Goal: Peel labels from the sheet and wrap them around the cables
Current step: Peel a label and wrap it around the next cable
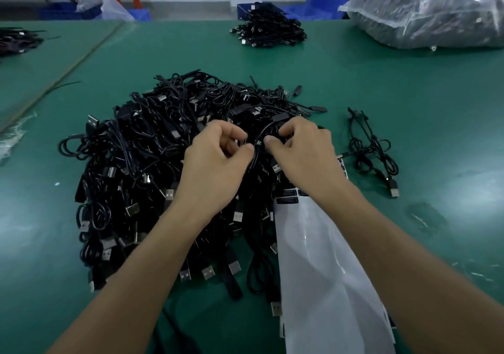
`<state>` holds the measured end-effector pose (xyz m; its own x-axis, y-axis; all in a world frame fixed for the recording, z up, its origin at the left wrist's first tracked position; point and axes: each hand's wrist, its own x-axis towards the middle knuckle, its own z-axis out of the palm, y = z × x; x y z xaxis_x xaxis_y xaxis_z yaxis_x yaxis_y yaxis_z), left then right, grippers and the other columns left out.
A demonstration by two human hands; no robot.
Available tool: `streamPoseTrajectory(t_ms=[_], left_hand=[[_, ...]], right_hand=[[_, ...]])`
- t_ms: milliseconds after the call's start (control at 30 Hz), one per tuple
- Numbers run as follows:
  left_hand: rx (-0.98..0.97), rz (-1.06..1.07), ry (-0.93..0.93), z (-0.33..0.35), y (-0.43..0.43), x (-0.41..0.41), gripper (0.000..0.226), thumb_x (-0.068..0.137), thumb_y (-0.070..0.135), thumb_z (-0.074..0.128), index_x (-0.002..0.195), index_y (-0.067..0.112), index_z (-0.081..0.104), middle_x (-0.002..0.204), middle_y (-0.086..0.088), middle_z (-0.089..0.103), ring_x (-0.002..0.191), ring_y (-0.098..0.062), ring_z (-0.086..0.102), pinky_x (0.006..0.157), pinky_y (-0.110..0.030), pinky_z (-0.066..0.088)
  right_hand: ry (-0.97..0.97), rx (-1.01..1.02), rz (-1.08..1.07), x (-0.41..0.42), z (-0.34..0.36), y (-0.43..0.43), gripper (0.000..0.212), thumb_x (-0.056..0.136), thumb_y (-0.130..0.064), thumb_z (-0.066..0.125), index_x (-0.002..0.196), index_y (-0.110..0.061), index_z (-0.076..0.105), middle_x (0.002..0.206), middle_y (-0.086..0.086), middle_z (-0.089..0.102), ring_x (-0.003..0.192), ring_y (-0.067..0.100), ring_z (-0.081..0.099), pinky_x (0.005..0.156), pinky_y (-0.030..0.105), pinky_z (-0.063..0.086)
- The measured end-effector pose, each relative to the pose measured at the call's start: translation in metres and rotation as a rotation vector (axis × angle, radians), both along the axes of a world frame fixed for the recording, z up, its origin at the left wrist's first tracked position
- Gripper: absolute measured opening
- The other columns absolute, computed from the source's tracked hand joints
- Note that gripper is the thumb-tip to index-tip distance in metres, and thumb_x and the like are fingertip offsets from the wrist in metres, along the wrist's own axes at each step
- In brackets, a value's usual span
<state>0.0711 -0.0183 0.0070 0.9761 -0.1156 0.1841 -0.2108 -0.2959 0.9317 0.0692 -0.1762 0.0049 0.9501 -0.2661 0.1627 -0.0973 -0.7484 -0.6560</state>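
While both hands meet above the middle of the heap of black USB cables (141,162), the left hand (215,160) has its fingers curled in, thumb and forefinger pinching a single black cable (255,153) that arcs up out of the heap; the right hand (300,149) is curled likewise, its thumb and fingertips closed on the same cable just beside the left hand's grip; whether a label sits between the fingertips cannot be made out; the cable runs in a short loop from under the right hand's fingers down between the two thumbs. The label sheet (313,258) lies on the green table (409,94) under the right forearm, a long white glossy strip, mostly bare backing; a few dark labels (287,199) remain at its far end, touching the edge of the heap. A small bundle of cables (373,149) lies apart to the right; a second pile of cables (270,30) sits at the far edge of the table, near a large clear plastic bag (431,9).
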Motion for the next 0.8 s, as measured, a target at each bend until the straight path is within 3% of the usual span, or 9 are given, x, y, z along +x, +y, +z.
streamPoseTrajectory(t_ms=[100,200,333,467,533,600,667,733,800], left_hand=[[0.164,-0.031,-0.026,-0.004,0.002,0.0,0.019,0.09,0.024,0.071,0.105,0.033,0.063,0.093,0.013,0.059,0.06,0.004,0.052,0.055,-0.009,0.042],[0.193,-0.028,-0.039,-0.004,0.002,-0.001,0.024,0.091,0.017,0.068,0.107,0.034,0.061,0.099,0.013,0.058,0.059,-0.002,0.052,0.055,-0.014,0.042],[0.08,0.005,-0.007,-0.002,0.001,0.0,0.029,0.09,0.003,0.058,0.093,0.032,0.055,0.091,0.007,0.055,0.061,-0.011,0.05,0.052,-0.022,0.043],[-0.037,0.027,0.052,-0.002,0.001,0.001,0.027,0.093,0.004,0.051,0.09,0.031,0.051,0.077,0.007,0.052,0.051,-0.01,0.043,0.047,-0.026,0.038],[-0.078,0.037,0.071,-0.001,0.0,0.002,0.025,0.095,0.007,0.049,0.091,0.031,0.05,0.069,0.01,0.05,0.048,-0.01,0.039,0.047,-0.03,0.036],[-0.117,0.041,0.078,0.002,0.0,0.001,0.019,0.097,0.01,0.048,0.093,0.028,0.05,0.06,0.013,0.051,0.046,-0.01,0.04,0.044,-0.03,0.037],[-0.174,0.037,0.091,0.005,0.0,-0.001,0.01,0.102,0.021,0.046,0.093,0.024,0.051,0.057,0.015,0.05,0.046,-0.008,0.04,0.041,-0.025,0.036],[-0.224,0.033,0.118,0.008,0.0,-0.003,0.026,0.106,0.038,0.041,0.093,0.02,0.054,0.064,0.013,0.049,0.046,-0.006,0.038,0.039,-0.023,0.033],[-0.284,0.009,0.151,0.011,0.0,-0.005,0.046,0.106,0.051,0.032,0.089,0.019,0.061,0.068,0.007,0.045,0.044,-0.004,0.034,0.039,-0.02,0.029]], right_hand=[[-0.03,0.029,-0.067,0.005,0.001,0.004,0.03,0.09,-0.05,0.062,0.098,-0.021,0.059,0.088,0.0,0.061,0.088,0.023,0.056,0.07,0.034,0.036],[-0.072,-0.042,-0.114,0.008,0.003,0.012,0.041,0.086,-0.056,0.064,0.103,-0.019,0.053,0.102,0.0,0.055,0.092,0.023,0.052,0.07,0.035,0.038],[-0.07,-0.194,-0.113,0.015,0.009,0.022,0.046,0.086,-0.051,0.067,0.112,-0.015,0.055,0.116,0.006,0.049,0.109,0.029,0.051,0.073,0.035,0.038],[-0.021,-0.356,-0.074,0.018,0.014,0.028,0.042,0.087,-0.047,0.07,0.106,-0.01,0.064,0.118,0.01,0.049,0.116,0.033,0.049,0.08,0.039,0.041],[0.006,-0.34,-0.045,0.016,0.011,0.031,0.036,0.088,-0.042,0.069,0.099,-0.008,0.064,0.116,0.012,0.051,0.114,0.034,0.05,0.079,0.038,0.04],[-0.025,-0.203,-0.016,0.013,0.009,0.031,0.029,0.089,-0.034,0.067,0.082,-0.007,0.064,0.105,0.013,0.057,0.106,0.031,0.053,0.075,0.034,0.042],[-0.121,0.045,0.001,0.01,0.012,0.03,0.028,0.087,-0.027,0.067,0.071,-0.004,0.068,0.083,0.014,0.067,0.084,0.025,0.059,0.069,0.033,0.047],[-0.238,0.364,0.029,0.003,0.025,0.032,0.026,0.087,-0.024,0.07,0.069,-0.006,0.072,0.064,0.006,0.066,0.062,0.016,0.055,0.063,0.03,0.046],[-0.328,0.634,0.083,-0.004,0.043,0.033,0.028,0.091,-0.026,0.069,0.069,-0.009,0.069,0.058,-0.001,0.057,0.059,0.012,0.049,0.06,0.03,0.042]])
